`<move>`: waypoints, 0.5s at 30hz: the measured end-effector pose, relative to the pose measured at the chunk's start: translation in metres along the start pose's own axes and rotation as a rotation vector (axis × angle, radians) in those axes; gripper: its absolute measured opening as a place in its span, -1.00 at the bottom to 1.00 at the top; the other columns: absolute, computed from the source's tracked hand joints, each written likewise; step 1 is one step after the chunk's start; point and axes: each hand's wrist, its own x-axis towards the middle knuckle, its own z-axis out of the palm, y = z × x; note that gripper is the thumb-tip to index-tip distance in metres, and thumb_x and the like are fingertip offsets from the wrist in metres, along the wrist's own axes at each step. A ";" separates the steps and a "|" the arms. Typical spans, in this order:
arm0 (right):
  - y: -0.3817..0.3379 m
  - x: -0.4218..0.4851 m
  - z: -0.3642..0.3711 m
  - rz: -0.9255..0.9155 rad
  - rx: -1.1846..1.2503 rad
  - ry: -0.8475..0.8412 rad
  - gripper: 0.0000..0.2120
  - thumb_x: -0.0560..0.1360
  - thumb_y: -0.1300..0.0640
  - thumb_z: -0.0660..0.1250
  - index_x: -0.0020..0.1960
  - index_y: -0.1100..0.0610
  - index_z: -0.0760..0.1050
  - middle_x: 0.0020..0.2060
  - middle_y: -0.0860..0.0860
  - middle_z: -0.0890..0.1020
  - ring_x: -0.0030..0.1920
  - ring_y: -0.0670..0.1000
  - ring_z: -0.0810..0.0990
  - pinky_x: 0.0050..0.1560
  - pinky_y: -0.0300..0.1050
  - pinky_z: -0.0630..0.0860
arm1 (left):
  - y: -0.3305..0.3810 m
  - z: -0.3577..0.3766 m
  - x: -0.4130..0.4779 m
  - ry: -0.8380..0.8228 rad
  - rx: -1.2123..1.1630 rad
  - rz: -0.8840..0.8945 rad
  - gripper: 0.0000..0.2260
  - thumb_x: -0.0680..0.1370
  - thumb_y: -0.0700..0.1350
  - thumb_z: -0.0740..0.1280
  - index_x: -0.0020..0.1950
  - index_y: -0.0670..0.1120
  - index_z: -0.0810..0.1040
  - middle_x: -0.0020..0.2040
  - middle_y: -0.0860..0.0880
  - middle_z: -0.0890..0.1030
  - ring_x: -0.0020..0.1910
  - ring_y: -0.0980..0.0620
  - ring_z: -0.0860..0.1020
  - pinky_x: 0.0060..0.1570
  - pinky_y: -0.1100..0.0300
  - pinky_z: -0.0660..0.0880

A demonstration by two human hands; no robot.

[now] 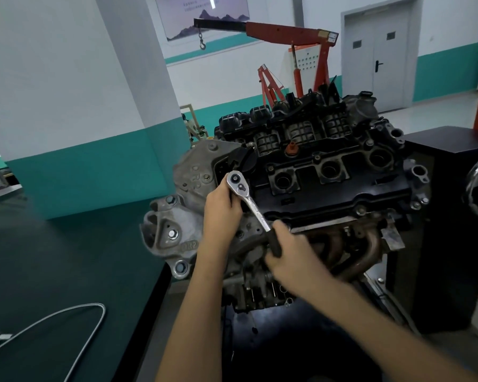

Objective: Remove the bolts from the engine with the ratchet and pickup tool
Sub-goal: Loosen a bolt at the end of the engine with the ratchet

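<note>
The engine (315, 188) fills the centre of the frame, raised on a dark stand (287, 340) with its timing-cover end turned toward the person, which puts the fasteners on that end within easy reach. Both arms come up from the bottom edge. The right hand (290, 252), just below centre, has its fingers wrapped fully round the black grip of the ratchet (249, 202), likely there to swing it. The left hand (222, 208) cups the chrome head from the left, fingers curled behind it and their tips hidden, probably to keep the socket square on a bolt. That bolt itself is covered by the head, so I cannot tell how far out it is. Around this, a green-topped table (53, 257) takes the lower left, a black cabinet (447, 230) stands at the right, and a red hoist (287, 34) spans the upper centre, well clear of the work. The rusty exhaust manifold (351, 252) sits just right of the gripping hand and may limit the handle's sweep that way. The pickup tool (75, 321), a looped flexible shaft, lies unused on the table at the lower left, well apart from both hands. Other bolts (172, 234) are seated in the grey bracket left of centre.
</note>
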 end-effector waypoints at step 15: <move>0.018 0.068 -0.099 -0.333 -0.758 -0.112 -0.65 0.49 0.14 0.26 0.25 0.02 0.30 -0.30 -0.04 0.48 -0.28 0.09 0.52 -0.31 -0.12 0.30 | 0.000 -0.007 0.000 -0.090 -0.138 0.027 -0.89 0.61 -0.20 0.27 0.00 -0.02 0.56 -0.30 0.15 0.55 -0.33 0.28 0.47 -0.29 0.30 0.38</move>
